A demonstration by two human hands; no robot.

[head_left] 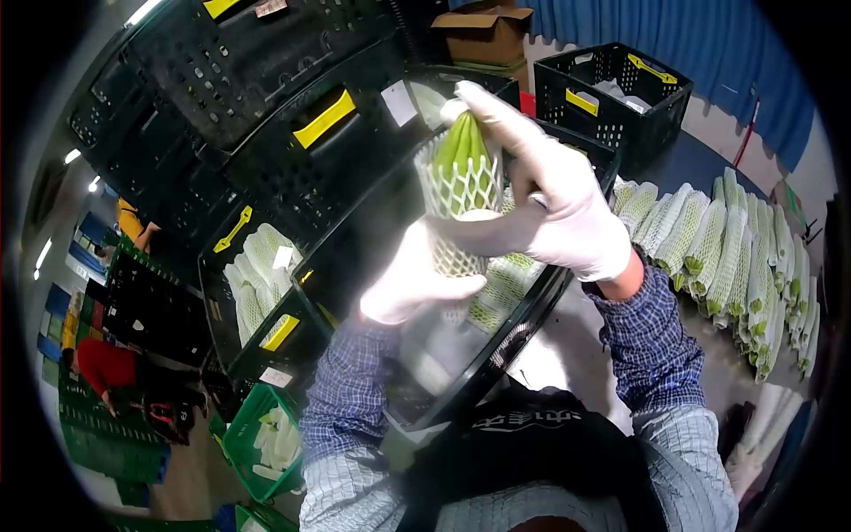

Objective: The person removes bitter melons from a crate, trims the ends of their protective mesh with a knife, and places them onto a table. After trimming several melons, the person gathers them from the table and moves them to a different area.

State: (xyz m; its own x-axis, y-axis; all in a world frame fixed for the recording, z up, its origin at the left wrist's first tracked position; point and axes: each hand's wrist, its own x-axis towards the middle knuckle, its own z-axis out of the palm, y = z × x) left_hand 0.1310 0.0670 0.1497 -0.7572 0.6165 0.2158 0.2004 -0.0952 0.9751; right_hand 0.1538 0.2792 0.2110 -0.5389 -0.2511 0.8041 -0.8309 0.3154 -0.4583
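Observation:
Both my hands wear white gloves and hold one green vegetable (461, 152) upright in a white foam net sleeve, its ribbed green tip bare at the top. My left hand (417, 275) wraps the lower part of the netted piece. My right hand (541, 191) has its fingers closed at the tip and side of it. Beneath my hands is a black crate (523, 330) with more netted green vegetables (492, 306), partly hidden by my hands.
Many netted vegetables (709, 235) lie piled on the right. Black crates (612, 106) stand behind and at the left, one holding netted pieces (266, 266). A green basket (238, 443) with pale pieces is lower left. A person in red (105, 365) bends at far left.

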